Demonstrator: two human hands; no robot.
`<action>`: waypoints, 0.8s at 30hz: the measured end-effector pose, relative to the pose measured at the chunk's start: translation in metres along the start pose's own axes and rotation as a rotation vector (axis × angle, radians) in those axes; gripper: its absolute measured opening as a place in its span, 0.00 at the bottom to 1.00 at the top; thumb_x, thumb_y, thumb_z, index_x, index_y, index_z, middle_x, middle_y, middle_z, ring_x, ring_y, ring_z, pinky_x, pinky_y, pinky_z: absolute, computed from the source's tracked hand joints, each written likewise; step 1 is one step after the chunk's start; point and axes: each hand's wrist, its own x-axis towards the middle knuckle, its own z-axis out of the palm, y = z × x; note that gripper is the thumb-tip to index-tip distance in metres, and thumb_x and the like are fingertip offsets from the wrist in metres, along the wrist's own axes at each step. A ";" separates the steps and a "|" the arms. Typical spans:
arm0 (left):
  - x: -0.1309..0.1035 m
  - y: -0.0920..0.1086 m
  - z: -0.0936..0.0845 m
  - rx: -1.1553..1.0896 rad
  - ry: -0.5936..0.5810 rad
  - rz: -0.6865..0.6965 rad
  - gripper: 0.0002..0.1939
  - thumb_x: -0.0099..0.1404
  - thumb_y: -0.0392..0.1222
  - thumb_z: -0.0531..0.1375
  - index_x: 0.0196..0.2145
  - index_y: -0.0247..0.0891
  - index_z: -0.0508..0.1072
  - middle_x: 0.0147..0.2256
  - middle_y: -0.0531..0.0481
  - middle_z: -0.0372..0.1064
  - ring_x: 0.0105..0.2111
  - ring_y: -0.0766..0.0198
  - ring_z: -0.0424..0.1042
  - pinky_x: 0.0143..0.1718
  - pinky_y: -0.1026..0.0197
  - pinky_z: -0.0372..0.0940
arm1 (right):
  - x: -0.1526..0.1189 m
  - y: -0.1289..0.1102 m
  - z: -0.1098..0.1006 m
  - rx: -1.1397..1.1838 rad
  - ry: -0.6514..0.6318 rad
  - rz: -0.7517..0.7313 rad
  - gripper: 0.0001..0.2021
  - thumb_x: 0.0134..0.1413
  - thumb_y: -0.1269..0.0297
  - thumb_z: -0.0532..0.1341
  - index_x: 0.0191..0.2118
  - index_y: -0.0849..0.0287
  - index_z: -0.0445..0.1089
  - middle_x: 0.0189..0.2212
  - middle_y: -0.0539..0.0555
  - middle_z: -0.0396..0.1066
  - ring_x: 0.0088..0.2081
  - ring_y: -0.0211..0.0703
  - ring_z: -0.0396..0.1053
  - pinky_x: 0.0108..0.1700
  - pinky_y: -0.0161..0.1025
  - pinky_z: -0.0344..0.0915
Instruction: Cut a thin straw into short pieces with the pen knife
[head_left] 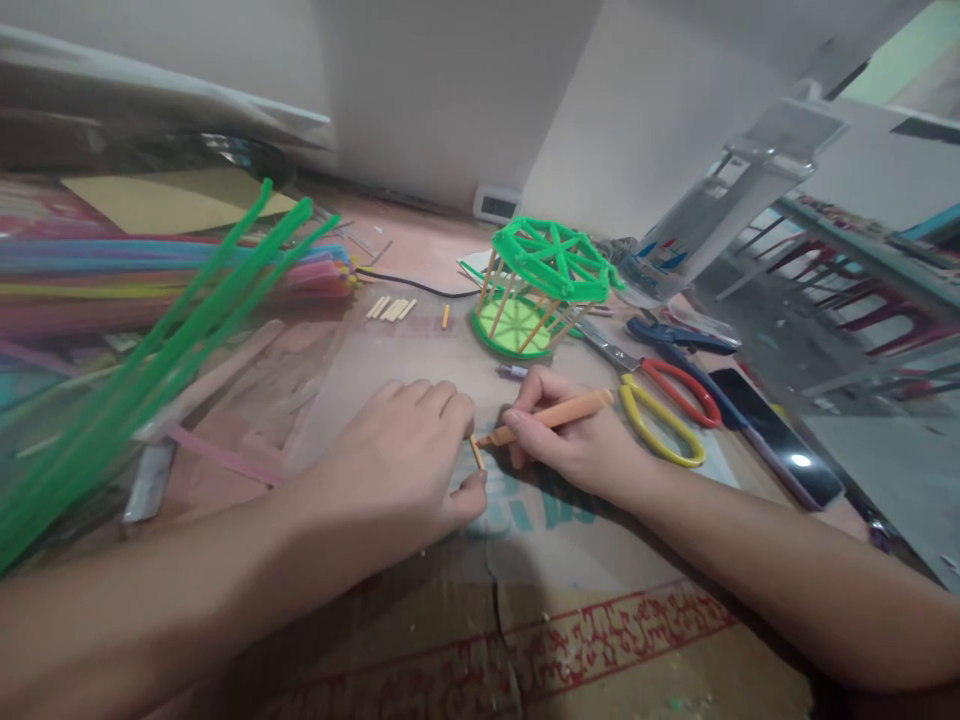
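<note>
Head view: small stick [478, 452] is being pinched at its ends between thumb and curled fingers of left hand [420, 440], mid-length being left exposed. Grip there is being kept nearly closed, just the stick's length apart. Orange marker [566, 411] is being held pen-style in right hand [574, 435], fingers closed on the barrel; tip is being brought right up to the stick, exact contact can't be told. Both things are being worked low over the clear sheet [322, 400], in front of the green frame [555, 262].

For a clean coat, probably best if the stick is being braced firmly at both ends and turned bit by bit, while light strokes are being laid lengthwise. Heavy pressure would likely be rolling or flexing it; fingertips next to the tip are risking ink.

Pose: left forearm is being angled in from lower left, back of hand up, thumb being set nearer the body than the fingers. Right forearm is being brought in from lower right, hand low by the sheet, marker being slanted shallowly, tip toward the left hand. Pale sticks [391, 308] are being left beyond the hands, orange piece [446, 316] beside them.
</note>
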 end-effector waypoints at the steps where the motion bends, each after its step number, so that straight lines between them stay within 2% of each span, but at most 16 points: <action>1: 0.000 0.000 0.000 -0.002 0.002 0.003 0.09 0.64 0.46 0.58 0.36 0.39 0.73 0.32 0.46 0.70 0.34 0.49 0.71 0.38 0.48 0.62 | 0.000 0.000 0.000 -0.003 -0.008 0.004 0.14 0.59 0.59 0.68 0.30 0.55 0.62 0.18 0.49 0.73 0.19 0.35 0.68 0.23 0.30 0.62; 10: 0.002 0.000 -0.002 -0.001 -0.045 -0.021 0.10 0.63 0.47 0.59 0.36 0.38 0.73 0.32 0.45 0.70 0.35 0.48 0.71 0.38 0.48 0.63 | -0.004 -0.001 -0.003 -0.012 -0.086 0.058 0.16 0.58 0.59 0.69 0.28 0.55 0.62 0.17 0.47 0.72 0.17 0.35 0.67 0.20 0.29 0.60; 16: 0.001 0.000 -0.002 -0.017 -0.043 -0.005 0.09 0.64 0.46 0.58 0.37 0.38 0.73 0.33 0.45 0.70 0.35 0.48 0.71 0.39 0.48 0.63 | -0.004 -0.002 -0.002 -0.040 -0.036 0.060 0.16 0.58 0.56 0.70 0.29 0.55 0.63 0.18 0.48 0.72 0.19 0.35 0.67 0.22 0.30 0.61; 21: 0.001 0.001 -0.003 -0.035 -0.054 -0.024 0.09 0.64 0.46 0.58 0.37 0.38 0.73 0.33 0.45 0.71 0.35 0.48 0.71 0.40 0.48 0.64 | -0.004 -0.001 -0.002 -0.033 -0.077 0.055 0.18 0.59 0.53 0.69 0.29 0.54 0.61 0.18 0.47 0.72 0.18 0.35 0.67 0.21 0.30 0.60; 24: 0.002 0.001 -0.005 -0.038 -0.076 -0.037 0.10 0.64 0.46 0.58 0.37 0.38 0.73 0.33 0.45 0.71 0.36 0.48 0.72 0.41 0.48 0.64 | -0.003 0.000 -0.002 -0.056 -0.045 0.046 0.19 0.60 0.51 0.69 0.30 0.54 0.61 0.18 0.47 0.72 0.19 0.36 0.67 0.22 0.31 0.61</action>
